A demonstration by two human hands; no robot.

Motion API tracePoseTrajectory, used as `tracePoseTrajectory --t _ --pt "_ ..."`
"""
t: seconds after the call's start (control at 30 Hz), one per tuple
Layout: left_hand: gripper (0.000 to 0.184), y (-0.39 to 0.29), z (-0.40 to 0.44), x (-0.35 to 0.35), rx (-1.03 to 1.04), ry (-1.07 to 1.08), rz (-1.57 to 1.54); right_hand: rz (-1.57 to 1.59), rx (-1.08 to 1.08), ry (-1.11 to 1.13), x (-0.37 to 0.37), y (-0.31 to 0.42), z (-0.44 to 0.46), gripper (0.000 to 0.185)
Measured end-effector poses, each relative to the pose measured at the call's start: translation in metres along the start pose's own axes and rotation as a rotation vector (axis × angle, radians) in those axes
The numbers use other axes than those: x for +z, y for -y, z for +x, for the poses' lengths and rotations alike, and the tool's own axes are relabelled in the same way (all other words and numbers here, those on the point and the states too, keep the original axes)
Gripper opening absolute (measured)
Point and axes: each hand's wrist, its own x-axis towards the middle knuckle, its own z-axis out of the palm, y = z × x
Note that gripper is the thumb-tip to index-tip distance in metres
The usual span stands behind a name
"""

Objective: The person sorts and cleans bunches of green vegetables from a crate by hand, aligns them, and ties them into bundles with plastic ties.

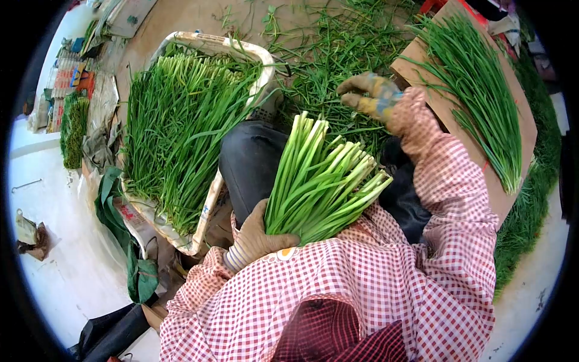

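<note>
in the head view, the gloved left hand [259,238] grasps a bundle of green stalks [322,187] over the lap; the gloved right hand [371,96] is released, near the left edge of a board [528,127] bearing another bunch [482,96].

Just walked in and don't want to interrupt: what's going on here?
A person's gloved left hand grips a bunch of greens, its pale ends pointing forward. The gloved right hand is off the bunch, apparently empty, near loose greens on the floor. To the left, a tub is full of greens; to the right, another bundle lies on a board.
</note>
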Motion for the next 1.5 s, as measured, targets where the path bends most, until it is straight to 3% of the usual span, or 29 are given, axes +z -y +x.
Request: tracePoseTrajectory --t 0.1,0.13,0.17,0.3,0.4,0.43,0.5,0.6,0.73,0.93,1.03,1.13,1.17,1.27,1.33,1.5 --pt "0.098 0.008 0.002 0.003 -0.002 0.006 -0.185 -0.025 -0.251 0.158 -0.03 0.05 -0.039 0.06" --pt "0.098 0.008 0.001 0.004 0.001 0.008 -0.192 -0.225 -0.427 0.096 -0.017 0.06 -0.053 0.071" --pt "0.095 0.006 0.002 0.005 -0.025 0.01 -0.202 -0.394 -0.445 0.163 -0.012 0.081 -0.064 0.077" --pt "0.091 0.0 -0.001 0.012 -0.027 0.032 -0.242 -0.634 -0.509 0.101 0.031 0.088 -0.071 0.054" --pt "0.089 0.004 -0.001 0.011 -0.006 0.031 -0.237 -0.05 -0.788 0.028 0.071 0.062 -0.06 0.038" --pt "0.087 0.007 -0.002 0.01 0.012 0.032 -0.195 0.486 -0.569 0.154 0.083 0.059 -0.056 0.034" --pt "0.087 0.003 -0.003 0.011 0.002 0.037 -0.22 1.008 -0.311 0.268 0.091 0.053 -0.059 0.03" --pt "0.088 0.003 -0.001 0.012 -0.016 0.059 -0.256 0.051 -0.589 0.021 0.049 0.088 -0.078 0.026" --pt "0.09 -0.002 0.0 0.015 0.042 0.064 -0.206 -0.162 -0.701 0.09 0.073 0.07 -0.07 0.033" --pt "0.091 0.002 0.001 0.013 0.086 0.063 -0.113 0.324 -0.619 0.033 0.073 0.069 -0.072 0.019" --pt "0.091 -0.005 -0.001 0.014 0.04 0.066 -0.121 0.831 -0.309 -0.02 0.078 0.068 -0.075 0.036" --pt "0.092 -0.004 -0.001 0.014 0.075 0.049 -0.042 0.79 -0.259 -0.069 0.075 0.069 -0.073 0.038" --pt "0.092 -0.001 0.001 0.014 0.077 0.05 -0.041 0.804 -0.125 -0.04 0.071 0.075 -0.073 0.039" --pt "0.096 0.008 0.001 0.015 0.1 0.043 0.004 0.723 -0.184 -0.098 0.073 0.076 -0.063 0.033" --pt "0.099 0.009 -0.002 0.017 0.121 0.023 -0.055 0.803 -0.253 -0.11 0.07 0.065 -0.05 0.037" --pt "0.107 0.02 -0.007 0.012 0.105 -0.011 0.009 1.01 -0.065 -0.109 0.064 0.058 -0.027 0.033"
